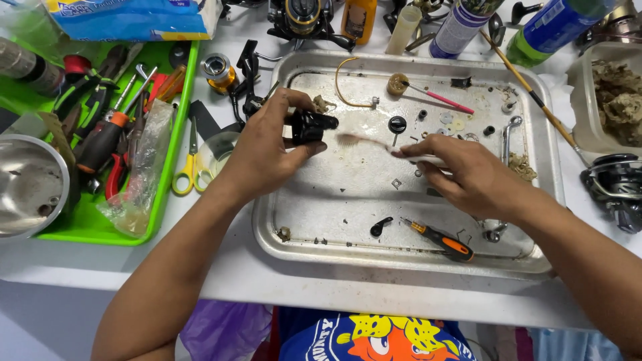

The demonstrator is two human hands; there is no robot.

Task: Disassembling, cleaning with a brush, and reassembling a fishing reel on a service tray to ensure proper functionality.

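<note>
A black reel part is held over the tray, at about 10 o'clock of its area. It is pinched in the left hand, thumb below and fingers curled over the top, closed on it. A toothbrush is gripped in the right hand, fingers wrapped shut round the handle, bristles just beside the part at its 4 o'clock.

Judgement: the brushing is best done with short strokes, the part being kept low over the tray so that loosened grit and drips are caught. The pinch should be kept firm; the part looks greasy and could slip.

Surface: the metal tray is smeared and is strewn with small washers, screws and clips toward 1 o'clock. A screwdriver with an orange grip lies at 5 o'clock. A green bin of hand tools stands at 9 o'clock of the tray, scissors between the two. Bottles and reels are ranged along 12 o'clock, on a white table.
</note>
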